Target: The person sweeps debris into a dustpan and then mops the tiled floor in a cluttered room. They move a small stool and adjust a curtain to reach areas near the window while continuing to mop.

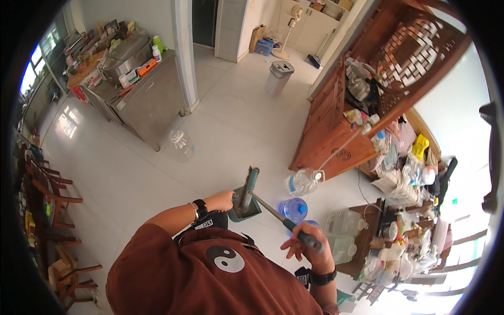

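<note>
My right hand [311, 245] has the grey and green handle of a broom [273, 212] between thumb and palm, with some fingers loosely spread. The broom's green head [251, 184], with dark bristles along its side, stands over a green dustpan [253, 211]. Beside the dustpan's left edge, near the bristles, my left hand [220, 201] is closed. What its fingers hold, if anything, is hidden.
Large clear bottles [303, 182] and a blue water jug [294, 209] stand right of the dustpan; another clear bottle [181, 146] is ahead left. A wooden cabinet [328, 126], a grey bin [279, 77] and a metal counter [152, 94] surround the tiled floor. Wooden chairs [52, 184] line the left.
</note>
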The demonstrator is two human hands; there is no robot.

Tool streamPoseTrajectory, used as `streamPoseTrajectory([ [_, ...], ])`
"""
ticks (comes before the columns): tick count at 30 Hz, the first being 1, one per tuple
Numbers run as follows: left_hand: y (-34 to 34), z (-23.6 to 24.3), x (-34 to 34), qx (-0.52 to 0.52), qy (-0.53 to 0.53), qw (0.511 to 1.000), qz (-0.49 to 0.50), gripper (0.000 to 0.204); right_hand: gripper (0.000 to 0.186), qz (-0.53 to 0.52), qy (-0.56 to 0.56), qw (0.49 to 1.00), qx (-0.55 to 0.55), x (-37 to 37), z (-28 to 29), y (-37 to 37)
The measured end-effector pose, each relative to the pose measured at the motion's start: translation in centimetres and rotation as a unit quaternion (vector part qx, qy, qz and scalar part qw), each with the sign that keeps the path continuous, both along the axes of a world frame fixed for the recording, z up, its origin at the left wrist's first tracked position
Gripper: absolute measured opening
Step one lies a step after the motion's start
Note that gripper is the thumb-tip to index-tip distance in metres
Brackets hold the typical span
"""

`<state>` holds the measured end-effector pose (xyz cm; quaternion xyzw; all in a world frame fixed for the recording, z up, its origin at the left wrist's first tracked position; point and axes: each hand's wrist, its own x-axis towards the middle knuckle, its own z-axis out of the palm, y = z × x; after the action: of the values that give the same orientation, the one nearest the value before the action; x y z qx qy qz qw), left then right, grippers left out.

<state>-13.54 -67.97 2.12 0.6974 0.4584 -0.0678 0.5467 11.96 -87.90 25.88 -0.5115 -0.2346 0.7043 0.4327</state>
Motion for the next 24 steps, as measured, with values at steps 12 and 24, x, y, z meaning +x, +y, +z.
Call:
streamPoseTrajectory([
  [12, 23.7, 1.9, -7.2, 0.002, -0.063, 0.96, 0.274, 0.06, 0.042, -0.149, 0.076, 0.978, -0.124, 5.3, -6.7, 23.3],
  [24, 43.7, -0.1, -3.9, 0.087, 0.02, 0.899, 0.429, 0.056, 0.037, -0.134, 0.148, 0.971, -0.129, 17.8, -14.3, 50.5],
])
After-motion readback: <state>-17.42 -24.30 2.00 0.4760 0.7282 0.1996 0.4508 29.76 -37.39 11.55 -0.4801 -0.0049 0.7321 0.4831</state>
